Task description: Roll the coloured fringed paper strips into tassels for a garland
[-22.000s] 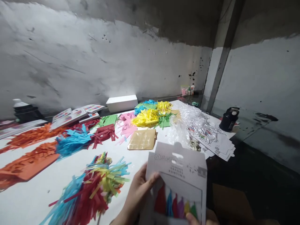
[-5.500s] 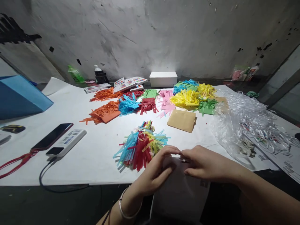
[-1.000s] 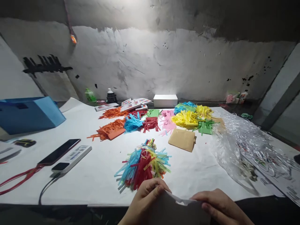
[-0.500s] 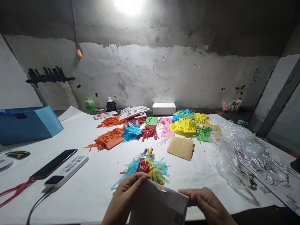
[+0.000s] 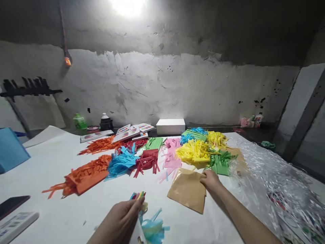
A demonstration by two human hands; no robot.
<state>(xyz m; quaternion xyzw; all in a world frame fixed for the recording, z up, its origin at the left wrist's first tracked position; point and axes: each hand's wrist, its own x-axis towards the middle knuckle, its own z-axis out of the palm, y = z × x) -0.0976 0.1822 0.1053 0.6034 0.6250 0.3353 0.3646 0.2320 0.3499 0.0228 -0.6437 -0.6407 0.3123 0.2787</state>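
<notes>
My left hand (image 5: 120, 218) is closed at the bottom centre on a thin white box (image 5: 137, 234), seen nearly edge-on and mostly hidden by the hand. A multicoloured bundle of paper strips (image 5: 153, 228) shows beyond the fingers, its blue fringe to the right; whether the fingers touch it I cannot tell. My right hand (image 5: 212, 181) is reached forward, pinching the right edge of a folded brown paper piece (image 5: 186, 189). That piece lies flat or slightly raised over the white table covering. Behind it are pink paper fringes (image 5: 172, 154) and green fringes (image 5: 222, 162).
Orange (image 5: 88, 176), blue (image 5: 123, 161), dark red (image 5: 147, 161) and yellow fringes (image 5: 194, 150) spread across the table. Printed flat boxes (image 5: 129, 134) and a white box (image 5: 170, 126) stand behind. Clear plastic strands (image 5: 279, 183) cover the right side; a phone (image 5: 12, 205) lies left.
My right hand has let go of the white box and moved forward onto the brown paper. My left hand has tilted the box lower. The view has shifted right.
</notes>
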